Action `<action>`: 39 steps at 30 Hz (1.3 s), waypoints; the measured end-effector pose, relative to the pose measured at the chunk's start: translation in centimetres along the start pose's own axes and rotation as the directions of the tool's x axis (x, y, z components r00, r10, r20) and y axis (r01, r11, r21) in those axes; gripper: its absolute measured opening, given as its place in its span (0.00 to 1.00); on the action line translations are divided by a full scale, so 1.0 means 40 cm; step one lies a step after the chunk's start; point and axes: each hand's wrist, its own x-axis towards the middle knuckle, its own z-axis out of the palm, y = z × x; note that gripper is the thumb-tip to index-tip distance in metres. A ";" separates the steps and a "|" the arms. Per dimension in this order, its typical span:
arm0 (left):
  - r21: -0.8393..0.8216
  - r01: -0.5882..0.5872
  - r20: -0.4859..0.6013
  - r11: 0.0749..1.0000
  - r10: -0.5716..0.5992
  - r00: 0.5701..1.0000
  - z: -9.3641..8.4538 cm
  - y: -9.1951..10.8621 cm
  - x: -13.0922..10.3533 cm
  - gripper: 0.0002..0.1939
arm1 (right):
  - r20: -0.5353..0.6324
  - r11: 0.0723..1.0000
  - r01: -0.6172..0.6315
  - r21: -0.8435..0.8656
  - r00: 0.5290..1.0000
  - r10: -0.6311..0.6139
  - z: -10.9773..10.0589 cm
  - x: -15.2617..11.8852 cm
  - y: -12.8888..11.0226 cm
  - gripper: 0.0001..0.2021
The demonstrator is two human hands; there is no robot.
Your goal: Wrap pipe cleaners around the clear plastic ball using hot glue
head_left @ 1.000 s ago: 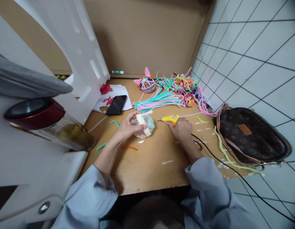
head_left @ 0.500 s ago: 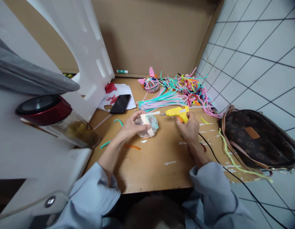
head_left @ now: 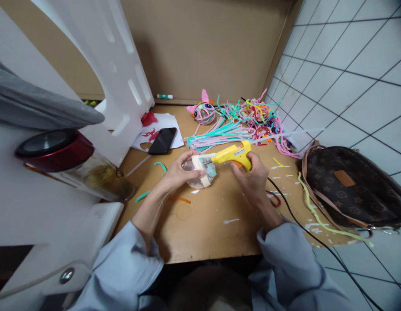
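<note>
The left hand [head_left: 181,172] gripped the clear ball [head_left: 209,172]; the right hand [head_left: 255,176], right of the ball, clutched the glue gun [head_left: 230,154], whose slipping risked a burn.

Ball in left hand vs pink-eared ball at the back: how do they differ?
Support: the held ball is gripped by the left hand; the eared ball sits on the table.
Trim: the held ball has a cream band across it; the eared ball has pink ears and eyes.
Tool: the glue gun points at the held ball, not the eared ball.
Shared: both look rounded.
</note>
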 end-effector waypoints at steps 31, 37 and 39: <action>-0.005 0.029 0.018 1.000 -0.029 0.999 0.004 0.005 0.000 0.39 | -0.021 0.994 0.109 0.018 0.994 -0.109 -0.002 -0.007 0.002 0.14; -0.023 0.053 0.015 0.998 -0.052 0.999 0.005 0.010 -0.003 0.39 | -0.029 0.994 0.110 0.018 0.994 -0.109 -0.004 -0.006 -0.002 0.13; -0.019 0.049 0.016 0.999 -0.049 0.999 0.005 0.009 -0.003 0.39 | -0.027 0.993 0.116 0.016 0.993 -0.115 -0.005 -0.007 -0.002 0.13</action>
